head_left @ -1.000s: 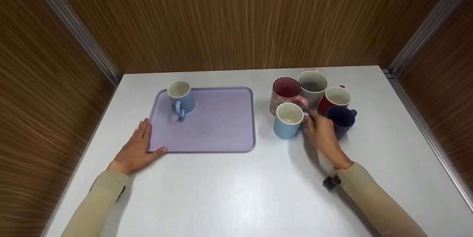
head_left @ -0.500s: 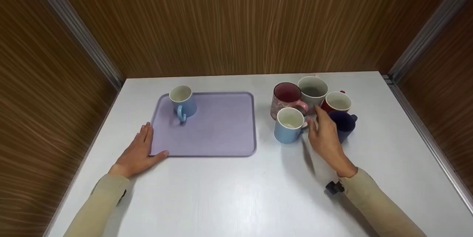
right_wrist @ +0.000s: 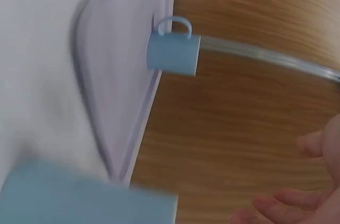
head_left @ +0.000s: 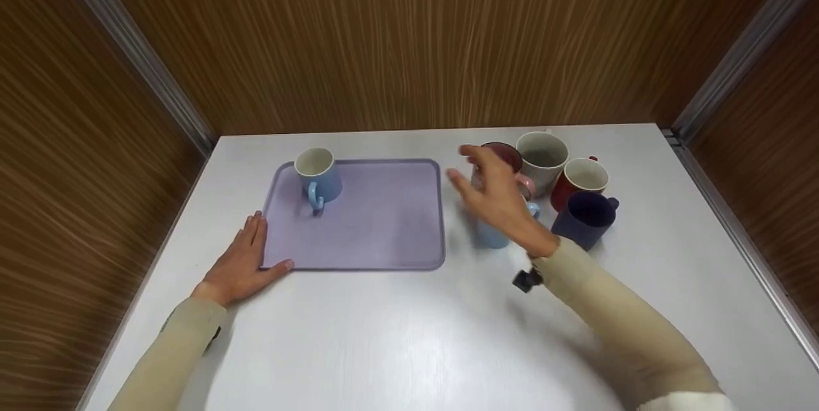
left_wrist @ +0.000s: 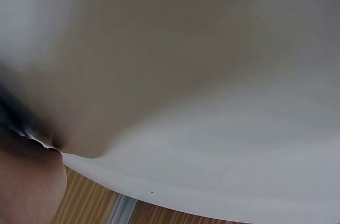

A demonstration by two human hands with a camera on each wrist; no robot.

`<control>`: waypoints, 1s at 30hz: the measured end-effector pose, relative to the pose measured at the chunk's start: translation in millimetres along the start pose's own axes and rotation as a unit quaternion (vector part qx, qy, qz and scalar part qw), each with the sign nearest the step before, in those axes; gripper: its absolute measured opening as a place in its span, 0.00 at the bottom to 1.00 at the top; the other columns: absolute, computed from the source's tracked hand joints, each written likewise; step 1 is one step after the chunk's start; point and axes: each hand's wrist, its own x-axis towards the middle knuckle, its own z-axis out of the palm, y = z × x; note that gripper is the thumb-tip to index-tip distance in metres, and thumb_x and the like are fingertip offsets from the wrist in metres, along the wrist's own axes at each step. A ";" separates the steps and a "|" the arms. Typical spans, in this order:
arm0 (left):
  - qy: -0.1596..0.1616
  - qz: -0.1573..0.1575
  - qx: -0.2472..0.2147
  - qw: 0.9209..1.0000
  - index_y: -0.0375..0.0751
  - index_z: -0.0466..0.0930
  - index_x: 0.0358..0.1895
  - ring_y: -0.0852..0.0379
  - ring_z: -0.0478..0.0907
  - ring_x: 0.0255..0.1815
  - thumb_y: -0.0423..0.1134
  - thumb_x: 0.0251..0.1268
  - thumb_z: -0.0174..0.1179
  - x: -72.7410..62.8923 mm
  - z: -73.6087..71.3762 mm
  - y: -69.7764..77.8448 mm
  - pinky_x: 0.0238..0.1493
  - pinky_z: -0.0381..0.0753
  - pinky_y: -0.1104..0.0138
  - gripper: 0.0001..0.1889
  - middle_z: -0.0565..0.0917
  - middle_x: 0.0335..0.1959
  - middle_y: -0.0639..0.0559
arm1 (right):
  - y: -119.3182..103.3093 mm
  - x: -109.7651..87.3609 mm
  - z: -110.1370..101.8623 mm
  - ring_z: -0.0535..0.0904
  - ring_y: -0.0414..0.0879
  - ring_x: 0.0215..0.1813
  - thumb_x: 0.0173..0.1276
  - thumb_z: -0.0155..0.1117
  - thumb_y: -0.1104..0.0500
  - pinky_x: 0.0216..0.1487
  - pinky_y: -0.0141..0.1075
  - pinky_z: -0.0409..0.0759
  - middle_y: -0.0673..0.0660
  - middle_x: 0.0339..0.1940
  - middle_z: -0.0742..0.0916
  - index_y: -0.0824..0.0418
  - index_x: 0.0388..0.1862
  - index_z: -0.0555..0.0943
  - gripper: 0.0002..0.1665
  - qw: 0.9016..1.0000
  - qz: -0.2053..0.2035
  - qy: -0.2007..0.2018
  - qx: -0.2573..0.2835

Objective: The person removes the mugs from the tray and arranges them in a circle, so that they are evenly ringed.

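My left hand (head_left: 237, 267) lies flat at the near left corner of a lilac tray (head_left: 365, 232), fingers along its left edge and thumb on the front rim. On the tray's far left stands a light blue mug (head_left: 325, 185), handle toward me. My right hand (head_left: 502, 200) is raised with its fingers spread and nothing in them. It passes over a second light blue mug (head_left: 492, 236), mostly covering it and part of a pink mug (head_left: 510, 156) with a dark red inside. In the right wrist view, that second blue mug (right_wrist: 90, 200) is blurred below the fingers (right_wrist: 297, 200).
A grey-white mug (head_left: 542, 173), a red mug (head_left: 562, 192) with a white inside and a dark navy mug (head_left: 579, 225) cluster at the right. All stand on a white table (head_left: 384, 334), enclosed by wood-grain panels (head_left: 409, 46) behind and at both sides.
My right hand has let go of the second blue mug's handle, opened, and moved up and left over the mug. The mugs stay where they were. The left hand has not moved.
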 end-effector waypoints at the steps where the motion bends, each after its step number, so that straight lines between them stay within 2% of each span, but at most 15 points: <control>1: 0.002 0.001 0.000 1.000 0.27 0.35 0.86 0.33 0.33 0.90 0.75 0.73 0.53 0.9 0.5 0.5 0.87 0.43 0.39 0.63 0.35 0.89 0.32 | -4.5 5.1 8.9 0.84 0.61 0.65 0.78 0.69 0.55 0.67 0.55 0.82 0.67 0.64 0.85 0.70 0.68 0.78 0.28 1.000 0.003 -0.012 0.002; 4: 0.009 0.003 -0.002 1.000 0.26 0.36 0.86 0.32 0.34 0.90 0.75 0.73 0.54 2.2 1.8 2.7 0.87 0.44 0.39 0.63 0.36 0.89 0.32 | -16.5 17.8 36.3 0.83 0.61 0.67 0.78 0.69 0.52 0.68 0.54 0.82 0.66 0.67 0.84 0.69 0.70 0.77 0.30 0.999 0.015 -0.049 0.011; 9: 0.013 -0.002 -0.003 1.000 0.27 0.36 0.86 0.33 0.34 0.90 0.75 0.72 0.54 3.1 2.4 4.9 0.87 0.45 0.39 0.63 0.37 0.89 0.32 | -32.6 31.7 79.6 0.83 0.62 0.66 0.77 0.69 0.49 0.68 0.51 0.82 0.67 0.67 0.85 0.68 0.71 0.77 0.33 0.995 0.014 -0.095 0.006; 17: 0.010 0.005 0.002 1.000 0.27 0.36 0.86 0.34 0.34 0.90 0.76 0.72 0.53 12.4 3.2 12.7 0.88 0.44 0.41 0.64 0.37 0.89 0.33 | -41.6 36.7 135.1 0.83 0.59 0.67 0.77 0.69 0.47 0.68 0.49 0.83 0.65 0.69 0.83 0.66 0.73 0.76 0.35 0.986 0.057 -0.156 0.036; 23: 0.014 0.019 0.005 1.000 0.26 0.38 0.86 0.33 0.35 0.90 0.75 0.72 0.53 18.8 0.1 18.5 0.88 0.45 0.41 0.63 0.38 0.89 0.32 | -35.4 36.9 166.6 0.84 0.64 0.66 0.76 0.70 0.48 0.66 0.49 0.85 0.69 0.67 0.83 0.68 0.69 0.77 0.33 0.980 0.080 -0.171 0.068; 26: 0.019 0.023 0.005 1.000 0.26 0.39 0.86 0.33 0.36 0.90 0.75 0.72 0.53 20.5 -1.0 19.7 0.87 0.46 0.40 0.63 0.39 0.89 0.32 | -34.1 37.6 178.9 0.85 0.61 0.64 0.76 0.70 0.50 0.64 0.46 0.86 0.68 0.65 0.85 0.68 0.67 0.79 0.30 0.978 0.095 -0.171 0.076; 30: 0.009 0.022 0.006 1.000 0.26 0.37 0.86 0.32 0.35 0.90 0.76 0.72 0.53 18.2 -1.3 17.2 0.87 0.45 0.39 0.63 0.38 0.89 0.32 | -35.1 37.9 198.7 0.88 0.54 0.59 0.77 0.70 0.52 0.60 0.41 0.88 0.65 0.64 0.86 0.68 0.66 0.80 0.27 0.971 0.128 -0.172 0.105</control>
